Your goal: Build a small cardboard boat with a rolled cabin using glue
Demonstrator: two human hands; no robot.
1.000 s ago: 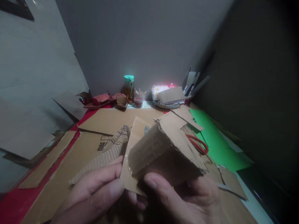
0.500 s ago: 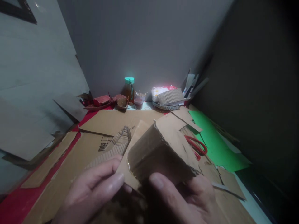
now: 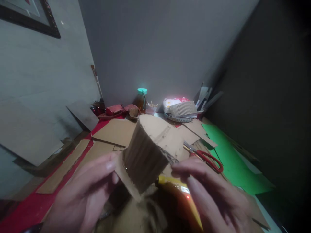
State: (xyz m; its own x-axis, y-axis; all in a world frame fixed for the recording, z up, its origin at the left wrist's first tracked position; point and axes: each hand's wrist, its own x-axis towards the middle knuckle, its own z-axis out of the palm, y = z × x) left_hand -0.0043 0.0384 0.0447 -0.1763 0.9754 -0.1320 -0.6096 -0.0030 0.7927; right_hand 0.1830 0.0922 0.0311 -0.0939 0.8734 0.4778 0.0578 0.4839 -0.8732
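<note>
My left hand (image 3: 82, 197) grips the lower left edge of a folded cardboard piece (image 3: 148, 152), a boxy shape with a ribbed corrugated side and a flat top, held up in front of me. My right hand (image 3: 213, 197) is low on the right, wrapped around a yellow glue gun (image 3: 181, 197) with a small red light, its tip just under the cardboard piece. Whether the tip touches the cardboard cannot be told.
Flat cardboard sheets (image 3: 116, 131) cover a red table. Red-handled scissors (image 3: 206, 158) lie right of the piece, beside green paper (image 3: 233, 161). At the back wall stand a teal-capped bottle (image 3: 141, 98), a corrugated roll (image 3: 182, 108) on a tray, and red scraps (image 3: 114, 109).
The cardboard piece has turned and risen, its ribbed side now facing me. My right hand let go of it and now holds the yellow glue gun. The view tilted upward.
</note>
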